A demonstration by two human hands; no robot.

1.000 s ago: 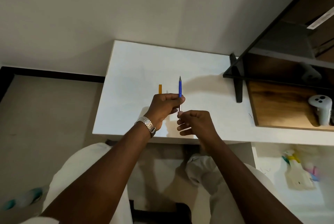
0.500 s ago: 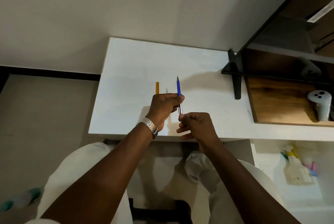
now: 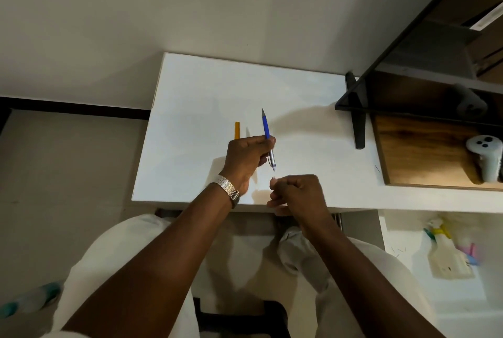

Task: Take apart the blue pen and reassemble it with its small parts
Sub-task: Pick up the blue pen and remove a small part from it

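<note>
My left hand (image 3: 246, 159), with a metal watch on the wrist, grips the blue pen (image 3: 266, 128) around its middle above the white table (image 3: 190, 147). The pen's pointed tip faces away from me and its silver lower end (image 3: 272, 160) sticks out below my fingers. My right hand (image 3: 298, 193) is closed just below and right of that end, a small gap away from it. Its fingertips pinch something tiny and pale (image 3: 273, 181); I cannot tell which part it is.
An orange pen-like piece (image 3: 237, 130) lies on the table left of the blue pen. A black shelf frame (image 3: 356, 117) and a wooden board with a white controller (image 3: 484, 156) stand at the right. The table's near edge is under my wrists.
My right hand has pulled back from the pen's silver end, which now shows free below my left hand. The pen stays in my left hand, tilted slightly.
</note>
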